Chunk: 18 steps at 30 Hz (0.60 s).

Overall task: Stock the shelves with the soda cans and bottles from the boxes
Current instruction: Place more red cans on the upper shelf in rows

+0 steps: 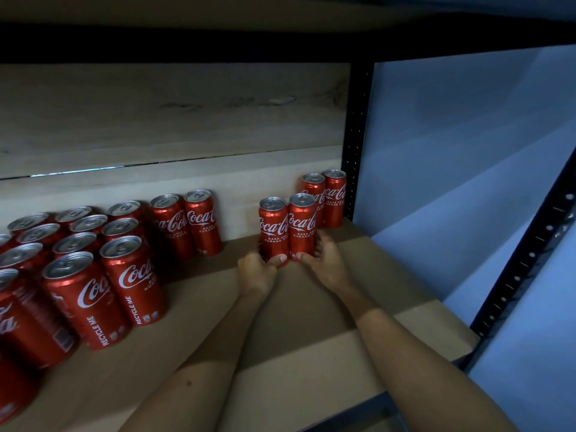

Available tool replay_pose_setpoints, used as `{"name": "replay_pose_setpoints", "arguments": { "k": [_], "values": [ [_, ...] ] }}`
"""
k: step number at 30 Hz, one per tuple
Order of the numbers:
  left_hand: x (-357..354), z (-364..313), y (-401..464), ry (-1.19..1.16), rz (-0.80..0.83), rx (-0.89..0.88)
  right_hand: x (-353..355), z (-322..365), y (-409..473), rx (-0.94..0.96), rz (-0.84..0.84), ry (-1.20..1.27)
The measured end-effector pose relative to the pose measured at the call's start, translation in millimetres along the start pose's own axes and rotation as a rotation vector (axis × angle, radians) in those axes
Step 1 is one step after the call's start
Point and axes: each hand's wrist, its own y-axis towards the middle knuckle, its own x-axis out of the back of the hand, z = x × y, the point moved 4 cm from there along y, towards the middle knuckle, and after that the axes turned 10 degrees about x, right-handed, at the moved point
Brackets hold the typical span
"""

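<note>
While both hands reach deep onto the shelf board (311, 347), each one grips a red soda can near its bottom. The left hand (256, 269) has its fingers wrapped around the left can (273, 227), and the right hand (327, 263) has its fingers wrapped around the right can (301, 224). These two cans stand up straight, side by side and touching, toward the back right part of the shelf. Just behind them, in the back right corner, two more cans (325, 198) stand together next to the black metal post (355, 145). Far to the left sits a big group of cans (81, 263) in neat rows, with two tall ones (187, 222) at the back near the pale back board (174, 120). The shelf board is flat and brown, like cardboard, and it looks smooth and bare between the held cans and the big group. That open gap is wide, so there is free space to the left of the hands and in front of them. On the right side the board ends at another black post (526, 260) with small holes in it. Past that edge is a plain blue wall (467, 135). Above, a dark shelf (218, 42) hangs over everything, and the space is dim.
</note>
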Motion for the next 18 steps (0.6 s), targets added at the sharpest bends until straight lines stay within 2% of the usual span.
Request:
{"name": "replay_pose_setpoints", "arguments": {
  "k": [18],
  "values": [
    [-0.9,0.5,2.0,0.024,-0.008,-0.031,-2.6,-5.9,4.4,0.017,-0.021,-0.115]
  ]
}}
